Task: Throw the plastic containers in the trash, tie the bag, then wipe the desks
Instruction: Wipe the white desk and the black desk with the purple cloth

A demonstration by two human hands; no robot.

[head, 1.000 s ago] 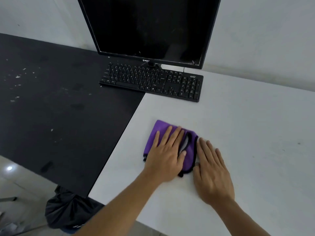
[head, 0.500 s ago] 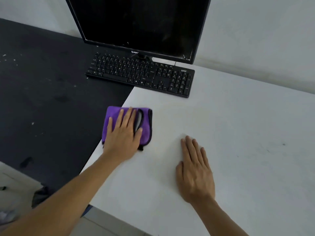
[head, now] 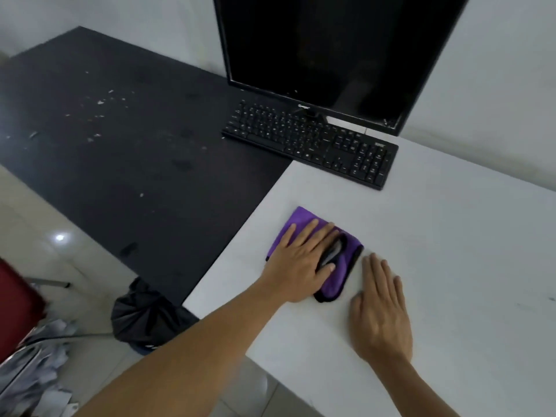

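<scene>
Adjoining black desk and white desk, tiled floor.

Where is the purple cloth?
The purple cloth lies on the white desk, near its left edge, flat under the left hand, in front of the keyboard.

Bare white bench is lying open to the right of the hands; the keyboard and monitor are blocking the far edge, straddling the black bench.
</scene>
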